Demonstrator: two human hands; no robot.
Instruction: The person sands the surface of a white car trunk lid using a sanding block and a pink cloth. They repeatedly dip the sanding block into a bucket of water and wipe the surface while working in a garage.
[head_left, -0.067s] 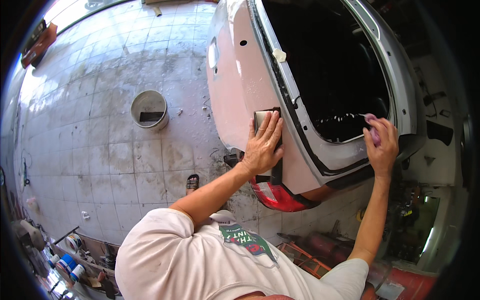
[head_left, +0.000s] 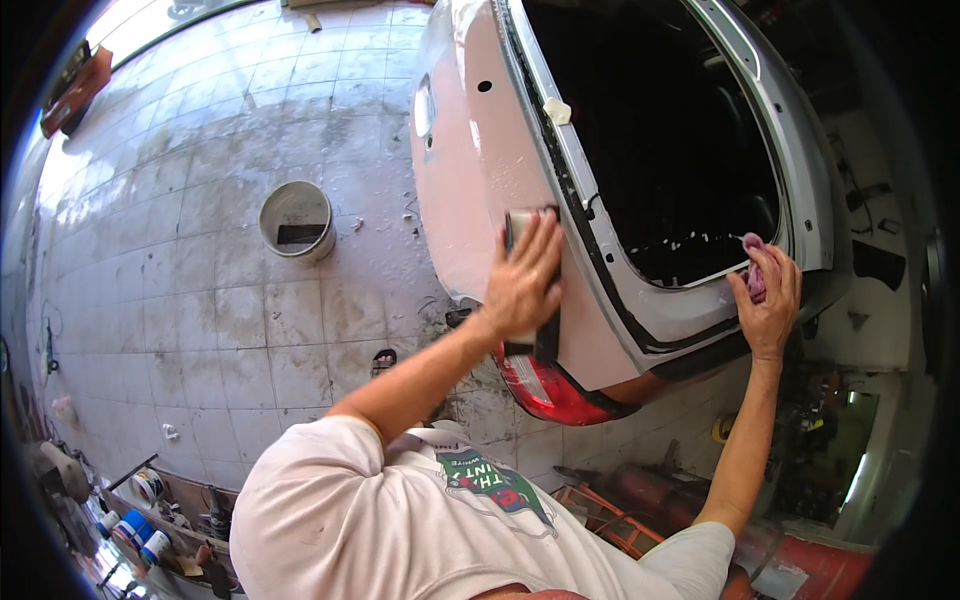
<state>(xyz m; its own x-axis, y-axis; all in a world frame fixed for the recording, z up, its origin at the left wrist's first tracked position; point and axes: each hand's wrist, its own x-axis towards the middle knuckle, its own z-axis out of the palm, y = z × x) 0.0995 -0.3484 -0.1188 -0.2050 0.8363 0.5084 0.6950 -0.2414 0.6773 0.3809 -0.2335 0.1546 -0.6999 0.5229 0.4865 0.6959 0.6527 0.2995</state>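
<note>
Pink cloth point(head_left: 756, 282) is pinched in your right hand point(head_left: 772, 312). Your left hand point(head_left: 522, 285) lies flat on a sanding block point(head_left: 517, 228), eleven o'clock from the red taillight point(head_left: 545, 390); slid slightly toward twelve, it covers higher car panel point(head_left: 465, 200).

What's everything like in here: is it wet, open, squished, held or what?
Left hand: flat, fingers stretched over the block.
Block: lying along the panel, under the hand.
Right hand: closed around the cloth.
Cloth: bunched up.
Panel: pinkish, dotted with drops.
Bucket: upright, open-topped, dark piece inside.
Red light: in place; can't tell if lit.
</note>
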